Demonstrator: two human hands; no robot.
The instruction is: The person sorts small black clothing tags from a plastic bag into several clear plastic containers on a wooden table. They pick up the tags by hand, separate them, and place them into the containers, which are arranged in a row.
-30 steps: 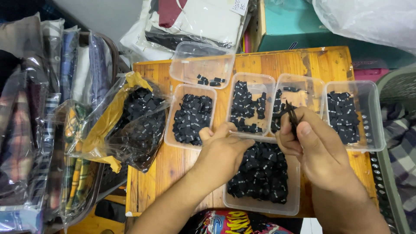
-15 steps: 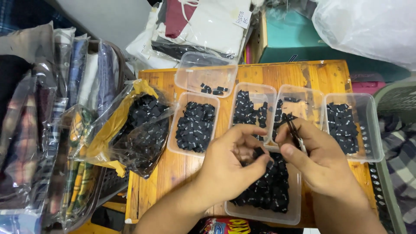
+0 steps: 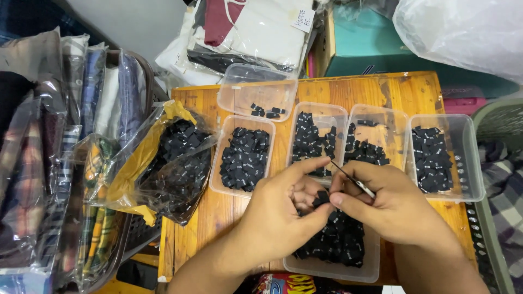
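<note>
We are pinching a small black fabric label (image 3: pixel 321 197) between the thumb and fingers of our left hand (image 3: pixel 278 215), and our right hand (image 3: pixel 389 207) is closing in on it from the other side, gripping a thin dark tool with a silvery end (image 3: pixel 353 179) between thumb and forefinger. Both hands are meeting above the clear plastic tub (image 3: pixel 332 265) at the near edge of the wooden table (image 3: pixel 414 92), and that tub is holding a heap of the same black labels.

Beyond our hands, four more clear tubs are sitting in a row across the middle of the table. The left tub (image 3: pixel 242 158) is carrying a thick pile of black labels, the next tub (image 3: pixel 317 139) a looser pile, the third tub (image 3: pixel 377 141) a scatter, and the right tub (image 3: pixel 444 155), near the right edge, neat stacks. Behind them, toward the far left corner, a fifth tub (image 3: pixel 256 92) is showing only a few labels.

Off the left edge, a crumpled clear bag with a yellow lining (image 3: pixel 163 158) is spilling over with black labels. Further left, folded garments in clear plastic sleeves (image 3: pixel 60 136) are standing packed together. Past the far edge, a teal box (image 3: pixel 376 49) and a white plastic sack (image 3: pixel 463 27) are sitting.
</note>
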